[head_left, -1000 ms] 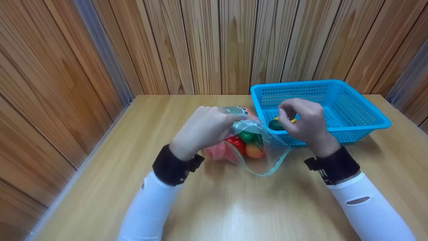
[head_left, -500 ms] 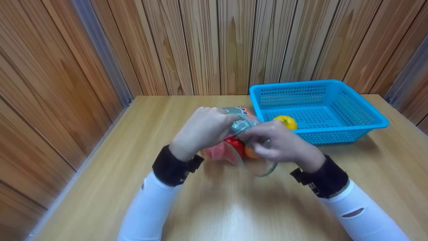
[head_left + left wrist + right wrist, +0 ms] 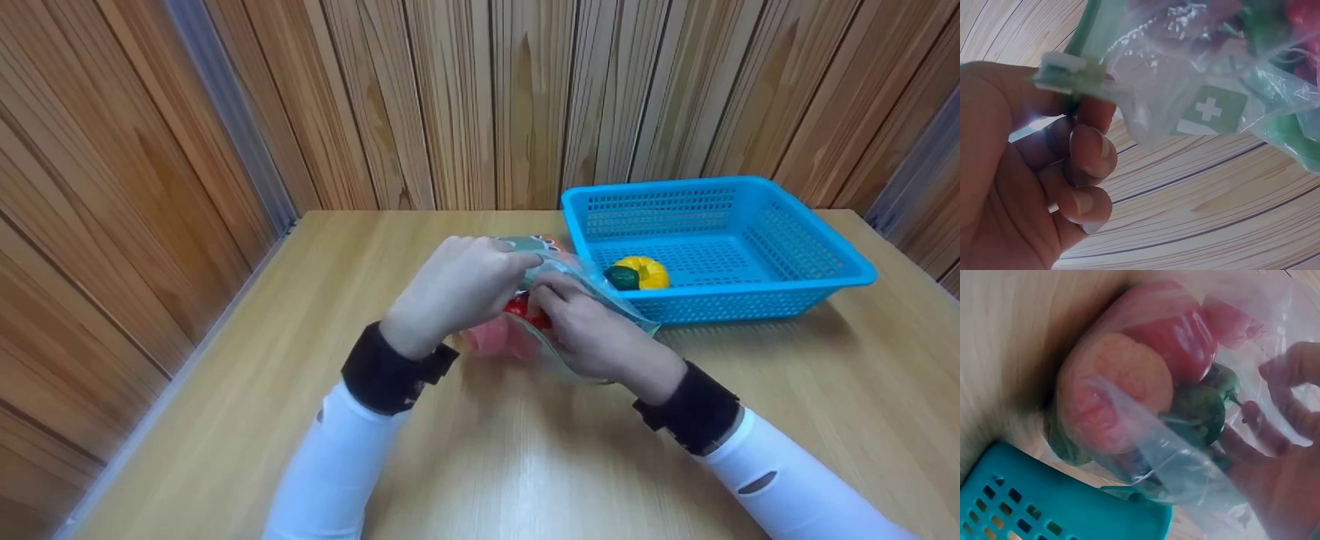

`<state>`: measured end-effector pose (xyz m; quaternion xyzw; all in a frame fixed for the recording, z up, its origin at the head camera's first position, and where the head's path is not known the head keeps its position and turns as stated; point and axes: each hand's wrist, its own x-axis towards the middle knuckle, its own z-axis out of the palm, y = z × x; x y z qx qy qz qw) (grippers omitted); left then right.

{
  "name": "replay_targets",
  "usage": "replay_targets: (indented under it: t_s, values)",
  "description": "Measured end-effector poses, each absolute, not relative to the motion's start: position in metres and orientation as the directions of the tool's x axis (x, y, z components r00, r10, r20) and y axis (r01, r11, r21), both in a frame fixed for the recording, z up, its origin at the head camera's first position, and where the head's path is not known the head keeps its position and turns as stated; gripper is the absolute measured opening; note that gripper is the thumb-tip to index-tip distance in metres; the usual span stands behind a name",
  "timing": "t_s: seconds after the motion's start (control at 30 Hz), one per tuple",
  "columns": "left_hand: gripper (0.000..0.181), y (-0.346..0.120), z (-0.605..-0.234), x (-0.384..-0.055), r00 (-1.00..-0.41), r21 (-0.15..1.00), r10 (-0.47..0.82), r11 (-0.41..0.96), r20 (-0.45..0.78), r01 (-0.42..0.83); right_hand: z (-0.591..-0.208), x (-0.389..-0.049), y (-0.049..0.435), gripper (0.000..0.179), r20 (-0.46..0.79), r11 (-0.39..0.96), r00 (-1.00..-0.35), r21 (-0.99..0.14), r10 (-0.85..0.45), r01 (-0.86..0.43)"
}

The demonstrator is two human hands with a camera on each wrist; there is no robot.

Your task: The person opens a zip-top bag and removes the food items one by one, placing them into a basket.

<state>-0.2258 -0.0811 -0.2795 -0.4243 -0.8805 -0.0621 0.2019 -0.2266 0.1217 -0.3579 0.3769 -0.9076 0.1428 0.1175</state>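
A clear zip bag [image 3: 1154,84] with a green closure lies near the table's middle. My left hand [image 3: 454,296] pinches its top edge by a small white slider [image 3: 1061,70]. Inside, the right wrist view shows a shiny red fruit or vegetable [image 3: 1171,337], an orange-pink fruit [image 3: 1134,377], a pink one [image 3: 1230,320] and green fruit [image 3: 1199,408] with a dark stem. My right hand [image 3: 600,330] reaches through the bag's mouth. Its spread, bent fingers [image 3: 1300,363] are beside the green fruit, with a gap between them.
A blue perforated basket [image 3: 750,305] stands right of the bag, close against it. In its near left corner lie a yellow ribbed pumpkin [image 3: 651,272] and a dark green piece [image 3: 621,277]. Wooden panels [image 3: 450,105] rise behind the table.
My right hand has moved from over the basket's left corner, left and down into the bag's mouth. My left hand stays at the bag's edge.
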Motion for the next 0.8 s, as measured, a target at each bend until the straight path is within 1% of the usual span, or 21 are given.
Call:
replay_targets:
  t_s: [0.07, 0.2, 0.27, 0.3, 0.43, 0.57, 0.63, 0.8]
  values:
    - [0.021, -0.081, -0.279, -0.226, -0.555, -0.061, 0.723, 0.629, 0.411, 0.775, -0.357, -0.225, 0.120, 0.051, 0.293, 0.712, -0.726, -0.174, -0.622, -0.680]
    - [0.023, -0.081, -0.278, -0.225, -0.553, -0.066, 0.728, 0.627, 0.406, 0.776, -0.353, -0.221, 0.119, 0.073, 0.188, 0.789, -0.807, -0.173, -0.560, -0.589]
    - [0.025, -0.082, -0.278, -0.225, -0.559, -0.061, 0.728, 0.629, 0.398, 0.775, -0.353, -0.221, 0.119, 0.082, 0.150, 0.812, -0.830, -0.174, -0.537, -0.557]
    - [0.025, -0.082, -0.279, -0.225, -0.562, -0.058, 0.728, 0.630, 0.394, 0.775, -0.354, -0.222, 0.119, 0.084, 0.142, 0.817, -0.835, -0.175, -0.532, -0.550]
    - [0.028, -0.085, -0.281, -0.225, -0.570, -0.045, 0.728, 0.630, 0.381, 0.775, -0.359, -0.224, 0.119, 0.086, 0.134, 0.820, -0.835, -0.157, -0.534, -0.550]
    - [0.029, -0.086, -0.281, -0.225, -0.568, -0.044, 0.732, 0.626, 0.375, 0.778, -0.365, -0.225, 0.121, 0.085, 0.096, 0.825, -0.837, -0.139, -0.539, -0.547]
    - [0.028, -0.086, -0.281, -0.225, -0.564, -0.048, 0.735, 0.623, 0.377, 0.781, -0.367, -0.225, 0.121, 0.082, 0.077, 0.831, -0.842, -0.133, -0.534, -0.540]
    - [0.026, -0.085, -0.282, -0.226, -0.543, -0.077, 0.743, 0.614, 0.392, 0.785, -0.369, -0.226, 0.122, 0.074, 0.108, 0.820, -0.823, -0.080, -0.557, -0.566]
